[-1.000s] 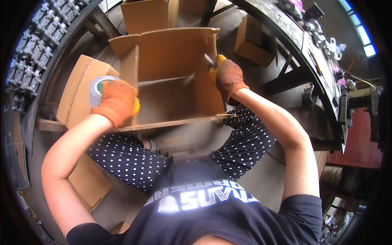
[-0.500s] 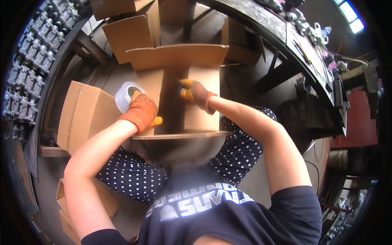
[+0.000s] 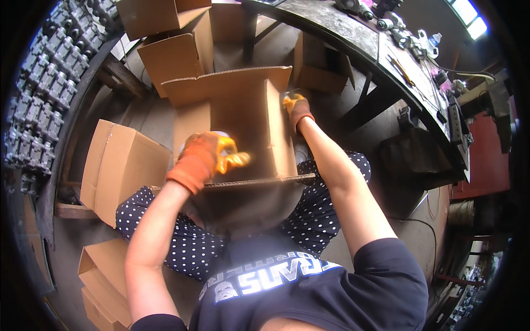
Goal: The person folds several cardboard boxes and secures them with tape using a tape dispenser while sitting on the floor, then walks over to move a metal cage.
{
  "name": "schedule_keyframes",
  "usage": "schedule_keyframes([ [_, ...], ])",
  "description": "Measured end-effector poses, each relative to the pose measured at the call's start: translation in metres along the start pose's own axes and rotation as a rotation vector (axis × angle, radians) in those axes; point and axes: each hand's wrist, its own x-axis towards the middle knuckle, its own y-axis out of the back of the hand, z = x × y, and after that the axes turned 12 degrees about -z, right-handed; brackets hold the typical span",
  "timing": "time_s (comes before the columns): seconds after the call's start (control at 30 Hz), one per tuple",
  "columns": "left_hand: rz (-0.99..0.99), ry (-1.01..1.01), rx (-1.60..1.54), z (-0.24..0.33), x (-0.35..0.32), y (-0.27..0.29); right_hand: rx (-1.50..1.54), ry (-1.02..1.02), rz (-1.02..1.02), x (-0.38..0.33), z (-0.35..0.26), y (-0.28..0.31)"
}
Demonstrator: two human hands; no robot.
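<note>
An open cardboard box (image 3: 240, 113) stands between my knees, its flaps spread and its inside dark. My left hand (image 3: 207, 157), in an orange and yellow glove, is over the box's left near side with fingers curled and slightly blurred. Behind that glove shows a pale edge of a roll of clear tape (image 3: 222, 134), mostly hidden. My right hand (image 3: 298, 107), gloved alike, is closed just outside the raised right flap (image 3: 280, 127). Something small and dark sits at its fingertips, too small to name.
A closed cardboard box (image 3: 118, 165) stands at the left, with more open boxes (image 3: 171, 55) beyond. Grey metal parts (image 3: 38, 105) fill a rack at far left. A workbench (image 3: 353, 25) with tools curves along the right. Another carton (image 3: 105, 276) lies low left.
My right hand has moved from over the box's middle to outside its right side, and the right flap now stands raised. My left hand has shifted right and nearer, turning the tape roll mostly from sight.
</note>
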Motion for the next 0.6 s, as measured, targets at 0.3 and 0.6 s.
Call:
schedule_keyframes([
  [0.3,-0.252,-0.277,0.557,0.095,-0.018,-0.005,-0.655,-0.55,-0.037,0.072,0.089,0.095],
  [0.6,-0.093,-0.391,0.792,0.043,-0.025,0.018,-0.227,0.772,-0.336,0.007,-0.089,0.082],
])
